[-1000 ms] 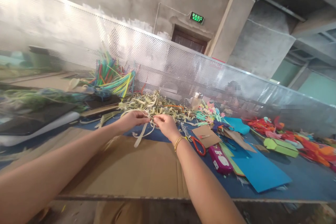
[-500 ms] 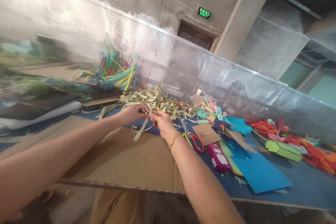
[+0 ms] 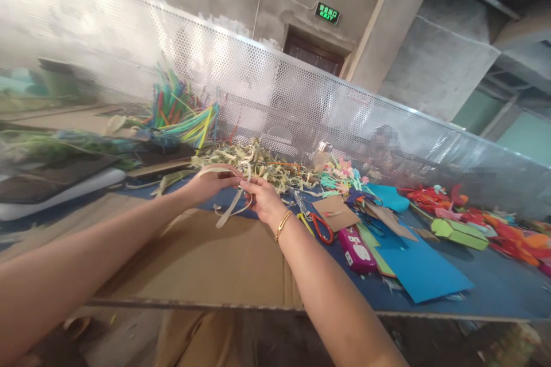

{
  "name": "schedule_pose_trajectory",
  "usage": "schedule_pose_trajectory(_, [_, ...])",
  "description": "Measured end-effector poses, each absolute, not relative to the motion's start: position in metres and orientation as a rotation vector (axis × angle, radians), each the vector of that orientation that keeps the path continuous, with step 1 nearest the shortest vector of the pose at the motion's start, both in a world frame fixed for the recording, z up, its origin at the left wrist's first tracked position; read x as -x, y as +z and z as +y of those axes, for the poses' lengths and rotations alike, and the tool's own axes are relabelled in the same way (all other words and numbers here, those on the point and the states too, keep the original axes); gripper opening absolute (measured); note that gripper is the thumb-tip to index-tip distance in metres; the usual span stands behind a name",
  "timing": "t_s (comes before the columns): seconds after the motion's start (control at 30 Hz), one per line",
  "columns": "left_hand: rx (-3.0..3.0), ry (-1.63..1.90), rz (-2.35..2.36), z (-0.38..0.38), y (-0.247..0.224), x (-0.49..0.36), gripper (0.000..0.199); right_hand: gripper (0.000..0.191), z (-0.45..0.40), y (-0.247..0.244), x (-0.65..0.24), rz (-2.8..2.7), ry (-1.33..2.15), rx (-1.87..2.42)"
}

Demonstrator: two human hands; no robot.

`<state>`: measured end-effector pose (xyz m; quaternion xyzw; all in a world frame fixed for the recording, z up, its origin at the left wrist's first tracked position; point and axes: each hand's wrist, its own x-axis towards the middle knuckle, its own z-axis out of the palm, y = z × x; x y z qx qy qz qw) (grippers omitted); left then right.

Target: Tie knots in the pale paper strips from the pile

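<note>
My left hand point(image 3: 214, 182) and my right hand point(image 3: 266, 199) meet above the near edge of the table, fingertips pinched together. Between them they hold a pale cream strip point(image 3: 232, 209), which looks like a flat ribbon or dried leaf. One part of it curves over the left hand, and its ends dangle below the fingers. Whether it is knotted at the fingertips is too small to tell. Just behind the hands lies a heap of similar pale, curled strips point(image 3: 258, 160). Beneath my forearms is a sheet of brown cardboard point(image 3: 206, 264).
Right of my hands lie orange-handled scissors point(image 3: 322, 228), a purple packet point(image 3: 356, 249) and blue card point(image 3: 424, 266). Colourful pipe cleaners point(image 3: 185, 112) stand at the back left. Red and orange pieces point(image 3: 520, 238) lie far right. A perforated metal screen point(image 3: 297, 92) runs behind the table.
The whole view has shifted slightly, so the scene sits a little further left and up. Both hands keep pinching the strip; its upper loop and tails have moved a little.
</note>
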<state>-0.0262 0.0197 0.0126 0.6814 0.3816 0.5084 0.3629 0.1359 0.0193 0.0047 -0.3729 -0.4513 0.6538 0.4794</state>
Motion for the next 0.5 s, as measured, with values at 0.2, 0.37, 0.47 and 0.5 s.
schedule_pose_trajectory(0.2, [-1.754, 1.302, 1.049, 0.0178, 0.0151, 0.0284, 0.03, 0.02, 0.0195, 0.0073, -0.1363, -1.066, 1.63, 0.923])
schedule_pose_trajectory(0.37, [-1.682, 1.355, 1.068, 0.0195, 0.0164, 0.0314, 0.027, 0.02, 0.0241, 0.003, -0.1367, -1.076, 1.697, 0.889])
schedule_pose_trajectory(0.47, [-1.635, 1.376, 1.034, 0.0221, 0.0151, 0.0317, 0.027, 0.017, 0.0273, 0.0004, -0.1381, -1.092, 1.721, 0.888])
schedule_pose_trajectory(0.5, [-1.609, 1.38, 1.018, 0.0224, 0.0146, 0.0312, 0.028, 0.016, 0.0278, 0.0, -0.139, -1.101, 1.733, 0.884])
